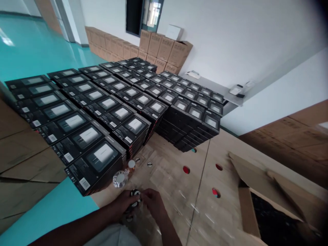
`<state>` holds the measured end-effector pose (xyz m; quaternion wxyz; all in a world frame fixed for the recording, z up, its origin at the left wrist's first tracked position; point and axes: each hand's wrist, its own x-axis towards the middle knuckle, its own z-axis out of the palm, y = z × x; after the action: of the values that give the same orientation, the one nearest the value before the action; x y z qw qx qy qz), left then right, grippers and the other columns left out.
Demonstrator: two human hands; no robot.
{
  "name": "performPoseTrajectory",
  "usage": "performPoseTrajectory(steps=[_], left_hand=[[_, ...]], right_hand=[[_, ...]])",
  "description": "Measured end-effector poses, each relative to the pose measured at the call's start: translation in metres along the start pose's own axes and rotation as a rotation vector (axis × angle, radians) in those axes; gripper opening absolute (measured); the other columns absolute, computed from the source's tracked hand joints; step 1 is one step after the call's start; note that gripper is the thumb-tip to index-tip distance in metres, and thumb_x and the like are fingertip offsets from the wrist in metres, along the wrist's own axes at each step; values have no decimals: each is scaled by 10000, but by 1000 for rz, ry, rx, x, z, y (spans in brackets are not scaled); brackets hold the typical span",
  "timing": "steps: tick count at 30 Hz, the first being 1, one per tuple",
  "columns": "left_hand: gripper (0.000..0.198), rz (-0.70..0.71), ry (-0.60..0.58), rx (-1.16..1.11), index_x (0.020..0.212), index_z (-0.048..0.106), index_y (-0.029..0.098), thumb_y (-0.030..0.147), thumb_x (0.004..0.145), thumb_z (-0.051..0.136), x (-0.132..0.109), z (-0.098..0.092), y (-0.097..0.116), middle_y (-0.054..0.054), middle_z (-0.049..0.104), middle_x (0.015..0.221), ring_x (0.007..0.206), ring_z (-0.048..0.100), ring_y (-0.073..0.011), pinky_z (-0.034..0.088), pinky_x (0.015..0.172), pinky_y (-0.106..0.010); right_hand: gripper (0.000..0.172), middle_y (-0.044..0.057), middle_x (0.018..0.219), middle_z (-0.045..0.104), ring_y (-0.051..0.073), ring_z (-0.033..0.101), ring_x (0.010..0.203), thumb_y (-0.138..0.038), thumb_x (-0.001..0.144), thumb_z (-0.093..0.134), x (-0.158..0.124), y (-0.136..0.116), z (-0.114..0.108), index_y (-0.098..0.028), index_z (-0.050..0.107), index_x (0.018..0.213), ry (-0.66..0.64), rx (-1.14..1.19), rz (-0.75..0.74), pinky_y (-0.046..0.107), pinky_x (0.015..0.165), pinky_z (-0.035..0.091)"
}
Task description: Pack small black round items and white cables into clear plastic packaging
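Note:
My left hand is closed on a strip or roll of black-and-white round stickers, close to the table's near edge. Fingers of my right hand are pinched together at the right side of these stickers; whether a single sticker is between the fingertips is too small to make out. Just beyond my hands stand a clear round container with a pale top and a small orange bottle with a white cap. Two loose round stickers lie flat on the wooden table behind them.
Stacks of black product boxes cover the table's left and far parts. At right, an open carton holds black items. Brown cartons line the wall. Round holes pierce the tabletop, which has a seam.

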<state>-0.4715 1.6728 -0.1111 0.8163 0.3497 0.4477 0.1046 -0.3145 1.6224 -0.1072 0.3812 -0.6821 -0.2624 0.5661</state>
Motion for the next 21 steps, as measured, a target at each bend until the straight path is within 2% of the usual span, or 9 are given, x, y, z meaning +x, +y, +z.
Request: performPoseTrajectory(steps=[3,7,11,16,18,21], left_hand=[[499,-34,7,-23,806,611,162,630,648,678,1,7,0,16,591,655,480,507,-88,344,431,-192],[461,-17,9,-39,775,613,154,597,658,659,6,11,0,4,603,640,469,501,-89,329,433,-199],[476,25,6,-30,788,609,160,617,662,640,11,9,1,2,613,639,463,487,-90,324,437,-202],[516,58,16,10,779,593,170,663,640,647,12,8,4,18,587,618,471,486,-101,330,437,-212],[520,51,58,54,750,582,172,665,609,668,11,9,5,30,556,588,462,471,-101,325,426,-216],[512,39,139,87,733,565,176,651,585,688,10,9,5,37,540,566,466,471,-102,323,427,-213]], right_hand=[[407,-45,496,503,87,384,464,-570,623,714,-10,8,1,-174,624,649,65,87,-18,235,461,284],[453,-55,519,481,87,385,484,-619,650,680,-3,6,-15,-178,587,696,134,180,-23,226,469,281],[451,-62,495,493,80,385,463,-612,639,696,7,-5,-30,-181,582,700,77,180,-22,221,470,281],[441,-44,473,522,86,419,432,-576,576,754,2,-8,-25,-161,618,634,-29,114,13,226,449,279],[437,-36,470,529,88,426,429,-565,559,763,0,-5,-22,-154,629,622,-23,93,18,229,447,286],[443,-42,480,518,90,425,440,-581,553,740,7,-2,-30,-164,622,644,85,91,8,231,450,292]])
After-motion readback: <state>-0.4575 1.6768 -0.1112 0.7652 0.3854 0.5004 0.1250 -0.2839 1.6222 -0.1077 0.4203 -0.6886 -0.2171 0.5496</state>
